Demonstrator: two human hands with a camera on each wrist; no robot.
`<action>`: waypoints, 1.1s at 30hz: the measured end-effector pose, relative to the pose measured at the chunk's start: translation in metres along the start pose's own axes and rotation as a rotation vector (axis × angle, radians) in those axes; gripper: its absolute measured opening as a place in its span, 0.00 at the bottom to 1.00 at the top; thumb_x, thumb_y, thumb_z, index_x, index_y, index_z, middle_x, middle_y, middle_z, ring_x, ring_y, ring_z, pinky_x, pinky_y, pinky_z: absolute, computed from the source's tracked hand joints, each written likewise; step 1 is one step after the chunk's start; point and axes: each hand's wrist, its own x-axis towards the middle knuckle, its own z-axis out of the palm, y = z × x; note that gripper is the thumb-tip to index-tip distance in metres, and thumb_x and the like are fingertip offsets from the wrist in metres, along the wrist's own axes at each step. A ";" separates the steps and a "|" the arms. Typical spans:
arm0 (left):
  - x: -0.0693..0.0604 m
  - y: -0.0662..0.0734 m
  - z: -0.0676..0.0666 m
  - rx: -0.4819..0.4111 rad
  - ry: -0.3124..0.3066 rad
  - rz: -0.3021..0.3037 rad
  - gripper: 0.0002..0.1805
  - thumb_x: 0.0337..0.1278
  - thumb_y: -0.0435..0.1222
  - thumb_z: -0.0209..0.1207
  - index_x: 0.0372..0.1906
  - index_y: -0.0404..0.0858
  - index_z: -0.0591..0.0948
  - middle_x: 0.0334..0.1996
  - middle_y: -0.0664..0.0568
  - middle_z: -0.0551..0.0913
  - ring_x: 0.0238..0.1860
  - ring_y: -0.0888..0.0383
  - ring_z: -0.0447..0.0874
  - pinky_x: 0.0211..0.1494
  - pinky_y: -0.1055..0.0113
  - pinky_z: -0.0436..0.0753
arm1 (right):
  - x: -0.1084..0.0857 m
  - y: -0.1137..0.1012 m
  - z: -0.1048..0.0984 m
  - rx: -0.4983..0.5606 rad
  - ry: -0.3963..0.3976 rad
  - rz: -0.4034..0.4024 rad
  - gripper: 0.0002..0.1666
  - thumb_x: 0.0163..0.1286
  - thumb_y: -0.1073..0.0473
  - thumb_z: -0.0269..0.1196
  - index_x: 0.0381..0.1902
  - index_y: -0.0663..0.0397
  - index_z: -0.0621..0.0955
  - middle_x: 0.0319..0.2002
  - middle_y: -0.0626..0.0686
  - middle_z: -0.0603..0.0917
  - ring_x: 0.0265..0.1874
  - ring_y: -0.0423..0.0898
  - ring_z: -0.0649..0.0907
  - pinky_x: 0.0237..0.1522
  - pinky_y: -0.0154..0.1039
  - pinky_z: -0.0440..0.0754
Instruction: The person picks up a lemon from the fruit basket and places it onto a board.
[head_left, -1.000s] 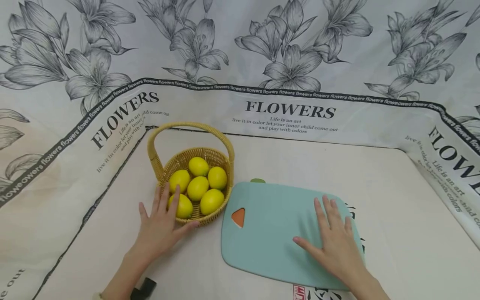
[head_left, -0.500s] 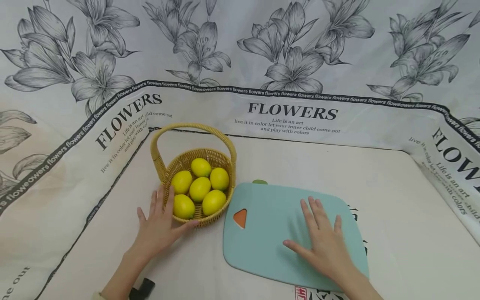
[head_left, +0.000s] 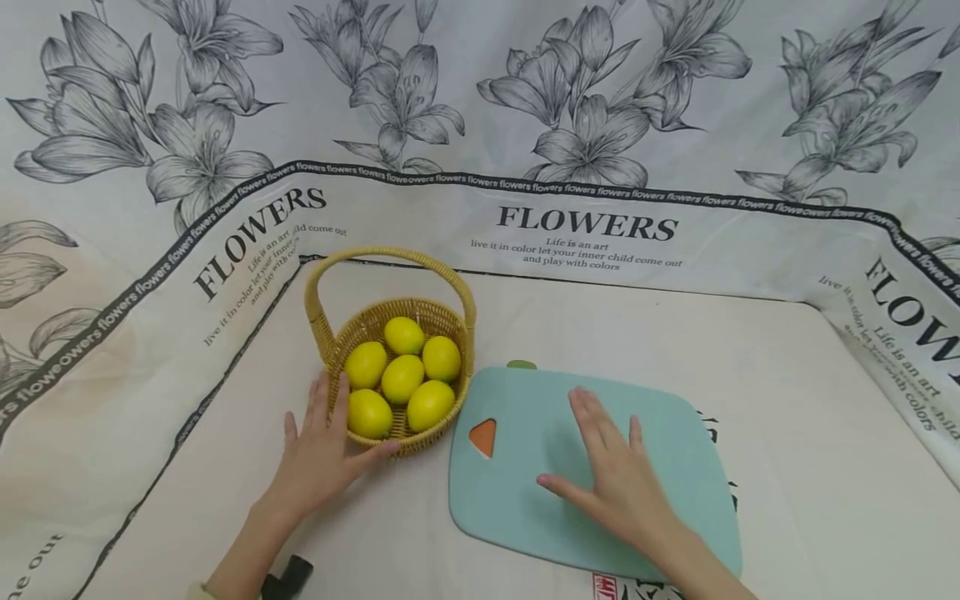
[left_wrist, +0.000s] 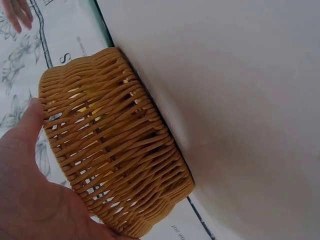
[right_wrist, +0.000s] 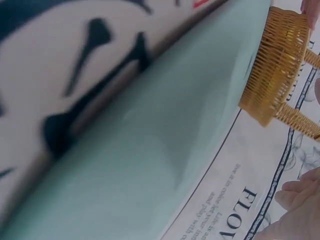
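Observation:
A round wicker basket (head_left: 423, 440) with a tall arched handle stands left of centre, holding several yellow lemons (head_left: 402, 379). My left hand (head_left: 315, 467) rests at its near left side, fingers fairly straight and spread, thumb along the front rim. In the left wrist view the thumb meets the rim of the woven basket (left_wrist: 110, 140). To the right lies a pale teal cutting board (head_left: 510, 500) with a triangular orange-showing hole. Above the board hovers my right hand (head_left: 618, 487), fingers extended, thumb apart, holding nothing. The right wrist view catches part of that hand (right_wrist: 297, 212) over the board.
A small green tab (head_left: 522, 364) shows behind the board's far edge. Black and red print (head_left: 606, 586) peeks out under its near edge. Floral cloth (head_left: 585, 225) rises round the pale table surface (head_left: 825, 433). A black object (head_left: 288, 577) sits by the left wrist.
My right hand has moved left across the board, towards the basket, staying above it. The left hand has stayed at the basket's side. The whole scene has shifted slightly in the head view.

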 end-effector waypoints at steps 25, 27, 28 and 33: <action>0.004 -0.005 0.003 -0.027 -0.030 -0.013 0.64 0.48 0.71 0.54 0.76 0.34 0.40 0.76 0.36 0.30 0.76 0.36 0.33 0.69 0.31 0.50 | 0.074 -0.071 0.028 0.340 -0.263 -0.281 0.61 0.56 0.42 0.70 0.75 0.61 0.52 0.75 0.60 0.57 0.73 0.55 0.62 0.68 0.53 0.66; 0.004 -0.005 0.004 -0.018 -0.020 -0.008 0.64 0.48 0.71 0.54 0.76 0.34 0.41 0.76 0.35 0.31 0.76 0.36 0.34 0.69 0.31 0.52 | 0.081 -0.075 0.033 0.354 -0.271 -0.302 0.59 0.58 0.42 0.70 0.75 0.61 0.52 0.74 0.61 0.58 0.72 0.56 0.63 0.68 0.54 0.66; 0.004 -0.006 0.004 -0.015 -0.016 -0.006 0.64 0.48 0.70 0.54 0.76 0.34 0.42 0.76 0.35 0.32 0.76 0.36 0.35 0.69 0.31 0.52 | 0.085 -0.077 0.035 0.361 -0.278 -0.309 0.58 0.58 0.43 0.69 0.75 0.61 0.52 0.74 0.61 0.58 0.72 0.57 0.63 0.68 0.55 0.66; 0.004 -0.005 0.003 -0.004 0.004 0.000 0.63 0.48 0.70 0.55 0.76 0.33 0.44 0.76 0.34 0.34 0.76 0.36 0.37 0.68 0.32 0.55 | 0.101 -0.083 0.046 0.392 -0.309 -0.311 0.56 0.60 0.44 0.68 0.75 0.61 0.53 0.73 0.62 0.60 0.70 0.58 0.65 0.67 0.56 0.67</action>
